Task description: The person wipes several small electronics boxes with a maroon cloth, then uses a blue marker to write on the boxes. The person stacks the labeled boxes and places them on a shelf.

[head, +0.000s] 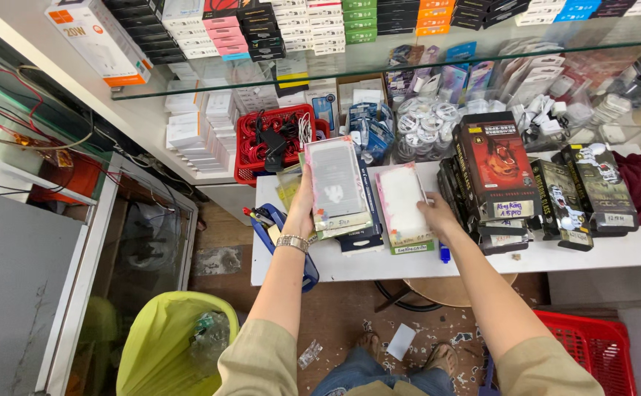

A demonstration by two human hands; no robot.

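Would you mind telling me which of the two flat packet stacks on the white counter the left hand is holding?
The left hand holds the grey-fronted stack. The pink-edged stack beside it lies under the right hand.

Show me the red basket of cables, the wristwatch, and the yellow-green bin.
red basket (245, 158), head view, left wall.
wristwatch (292, 242), head view, metal band on the left wrist.
yellow-green bin (160, 345), head view, bag's front.

Glossy plastic-wrapped packets (335, 183), glass shelf (379, 62)

Left hand (302, 213) fingers hidden behind packet stack (337, 187); red basket (592, 345) cut off.
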